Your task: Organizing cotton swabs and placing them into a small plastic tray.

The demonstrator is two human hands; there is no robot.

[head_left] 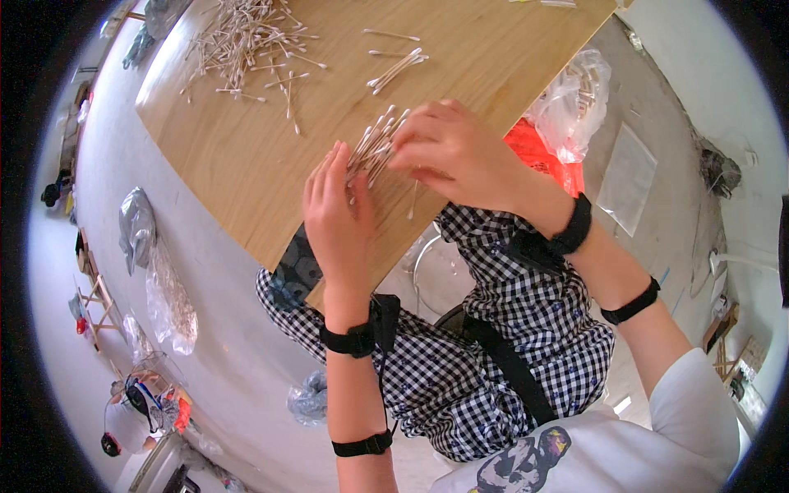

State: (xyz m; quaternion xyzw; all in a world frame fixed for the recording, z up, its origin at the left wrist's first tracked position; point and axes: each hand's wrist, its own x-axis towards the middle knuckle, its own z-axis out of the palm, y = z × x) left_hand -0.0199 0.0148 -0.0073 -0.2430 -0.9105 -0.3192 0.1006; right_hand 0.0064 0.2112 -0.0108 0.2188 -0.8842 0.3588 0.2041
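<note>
A loose bundle of cotton swabs [376, 146] lies at a slant on the wooden table, between my two hands. My left hand [339, 214] stands along its left side, fingers stretched upward and close together, the thumb partly behind the swabs. From the right, my right hand [460, 156] reaches over with bent, slightly blurred fingers pinching at the bundle's right side. One separate swab [412, 200] lies below the right hand, close to the table's near edge. Farther back is a small group of swabs [397, 70], with a big scattered heap of swabs [238, 49] at the far left.
The wooden table [222, 164] ends in a corner near my lap. Right of it are a red plastic bag [538, 156] and a clear bag [579, 99]. A flat clear sheet [629, 179] lies on the floor. Other plastic bags [168, 296] are on the left.
</note>
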